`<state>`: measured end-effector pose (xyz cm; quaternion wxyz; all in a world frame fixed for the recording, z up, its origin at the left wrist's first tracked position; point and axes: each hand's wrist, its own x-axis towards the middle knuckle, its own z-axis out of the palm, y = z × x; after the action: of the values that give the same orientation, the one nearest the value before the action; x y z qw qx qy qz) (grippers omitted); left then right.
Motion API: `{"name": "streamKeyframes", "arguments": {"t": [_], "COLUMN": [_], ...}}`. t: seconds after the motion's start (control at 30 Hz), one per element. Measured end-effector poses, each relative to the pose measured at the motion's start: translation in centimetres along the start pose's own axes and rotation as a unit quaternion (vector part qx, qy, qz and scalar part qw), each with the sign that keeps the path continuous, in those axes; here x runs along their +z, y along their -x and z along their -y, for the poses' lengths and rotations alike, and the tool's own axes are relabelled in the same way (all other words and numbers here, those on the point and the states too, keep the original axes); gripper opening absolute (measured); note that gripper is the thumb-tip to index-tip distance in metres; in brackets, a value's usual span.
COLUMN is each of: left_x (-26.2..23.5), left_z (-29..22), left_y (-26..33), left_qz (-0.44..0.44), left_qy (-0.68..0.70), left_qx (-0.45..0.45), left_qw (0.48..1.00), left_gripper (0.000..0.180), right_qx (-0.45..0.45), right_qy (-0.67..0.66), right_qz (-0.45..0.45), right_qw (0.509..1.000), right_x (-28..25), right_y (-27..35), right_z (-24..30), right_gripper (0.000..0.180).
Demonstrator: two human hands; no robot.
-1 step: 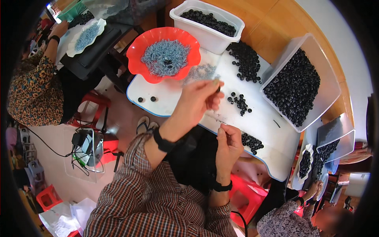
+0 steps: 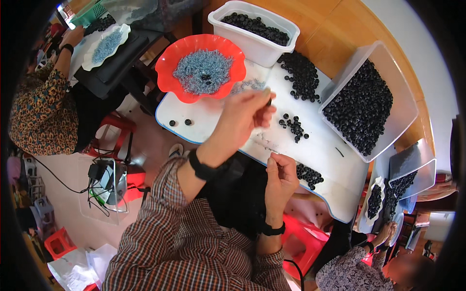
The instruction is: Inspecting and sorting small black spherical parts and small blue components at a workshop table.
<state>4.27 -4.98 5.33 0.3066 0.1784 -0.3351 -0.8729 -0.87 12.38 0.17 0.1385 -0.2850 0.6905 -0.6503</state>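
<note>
My left hand [image 2: 239,116] is raised over the white table, its thumb and fingers pinched on a small black bead [image 2: 268,102]. Lower and to the right, my right hand [image 2: 281,178] is closed near the table's front edge, thumb against the fingers. What it pinches is too fine to make out. Beside that hand lies a cluster of black beads [image 2: 310,176]. A looser group of black beads [image 2: 294,128] sits just right of my left hand. Behind that hand stands a red scalloped bowl [image 2: 167,72] of tiny grey-blue beads [image 2: 201,70], with a few black ones among them.
A white tub [image 2: 228,39] of black beads stands at the back, near a bead heap [image 2: 302,75]. A clear bin [image 2: 405,109] of black beads tilts at right. Two black beads [image 2: 188,122] lie at left. Co-workers sit at tables on both sides.
My left hand has shifted slightly farther from me, still pinching the bead. My right hand stays in place.
</note>
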Motion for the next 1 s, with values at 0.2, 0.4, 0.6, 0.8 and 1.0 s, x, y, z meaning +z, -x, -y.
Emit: {"name": "streamKeyframes", "arguments": {"t": [0.2, 0.4, 0.6, 0.8, 1.0], "left_x": [1.2, 1.3, -0.6, -5.8, -6.6], "left_z": [-5.4, -7.0, -4.1, 1.8, 3.4], "left_y": [-9.4, -12.2, -4.1, -1.1, -1.3], "left_qz": [0.038, -0.008, -0.025, -0.072, -0.067], "left_qy": [-0.038, -0.064, -0.276, -0.644, -0.696], "left_qx": [0.073, 0.135, 0.132, 0.260, 0.290], "left_qw": [0.996, 0.989, 0.952, 0.716, 0.654], "left_gripper": [0.025, 0.027, 0.023, 0.010, 0.010], "right_qx": [-0.012, -0.006, -0.003, -0.003, -0.015], "right_qy": [0.009, 0.003, 0.000, 0.006, 0.015], "right_qz": [-0.006, -0.027, -0.014, -0.001, 0.004], "right_qw": [1.000, 1.000, 1.000, 1.000, 1.000], "right_x": [-0.4, -1.0, -1.1, -0.7, -0.2], "right_y": [0.1, 0.1, 0.0, 0.0, 0.0], "right_z": [-0.1, -1.1, -1.3, -1.5, -1.8], "right_gripper": [0.009, 0.009, 0.009, 0.008, 0.008]}}
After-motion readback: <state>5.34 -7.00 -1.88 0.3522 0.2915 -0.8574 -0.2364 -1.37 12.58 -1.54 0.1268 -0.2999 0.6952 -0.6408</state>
